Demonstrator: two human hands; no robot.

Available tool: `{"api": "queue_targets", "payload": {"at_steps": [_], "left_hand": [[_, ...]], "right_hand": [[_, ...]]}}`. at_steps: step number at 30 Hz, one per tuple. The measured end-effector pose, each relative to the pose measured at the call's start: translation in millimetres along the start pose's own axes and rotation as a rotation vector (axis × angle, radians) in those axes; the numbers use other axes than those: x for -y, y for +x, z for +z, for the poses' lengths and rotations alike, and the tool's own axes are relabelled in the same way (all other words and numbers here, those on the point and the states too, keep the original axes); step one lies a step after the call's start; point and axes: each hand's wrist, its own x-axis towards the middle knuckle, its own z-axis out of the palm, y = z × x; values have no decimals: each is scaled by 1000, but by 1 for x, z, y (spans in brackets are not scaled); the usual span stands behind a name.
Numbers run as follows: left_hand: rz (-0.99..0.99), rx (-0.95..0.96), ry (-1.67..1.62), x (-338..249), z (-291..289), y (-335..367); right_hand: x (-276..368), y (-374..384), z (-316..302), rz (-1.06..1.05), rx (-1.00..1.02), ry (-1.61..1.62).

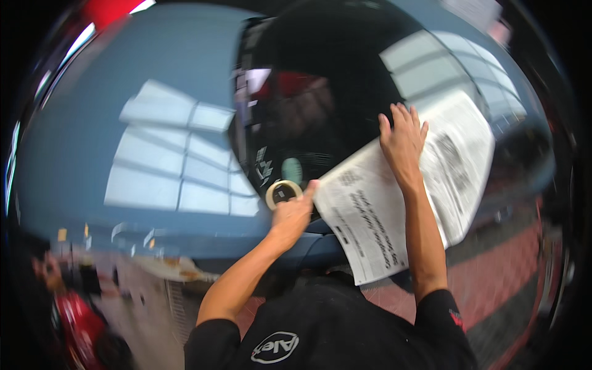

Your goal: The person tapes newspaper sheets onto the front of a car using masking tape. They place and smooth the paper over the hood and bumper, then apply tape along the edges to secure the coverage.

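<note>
A pale roll of masking tape [270, 198] is gripped in my left hand [291, 221], over the lower corner of the dark windshield. That hand's index finger reaches out to the near-left corner of a printed newspaper sheet [376, 213]. My right hand [404, 137] lies flat with fingers stretched on the sheet's upper edge, beside the glass. The newspaper drapes over the side of a blue-grey car [80, 142], its lower part hanging past the edge. Whether tape is stuck under my left finger is too blurred to tell.
The windshield [296, 43] curves away ahead, with a green oval patch [292, 169] near its lower corner. Small pale scraps [150, 238] sit along the car's near-left edge. A red machine or vehicle [80, 324] stands lower left. Reddish paving [493, 271] shows at right.
</note>
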Motion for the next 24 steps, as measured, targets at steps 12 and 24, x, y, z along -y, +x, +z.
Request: {"api": "queue_targets", "payload": {"at_steps": [12,24], "left_hand": [[-180,-366,-604,-23,-93,-51],[115,-1000,-669,-33,-99,-241]], "right_hand": [[125,-36,-84,-659,1111,464],[96,-39,-248,-799,344,716]]}}
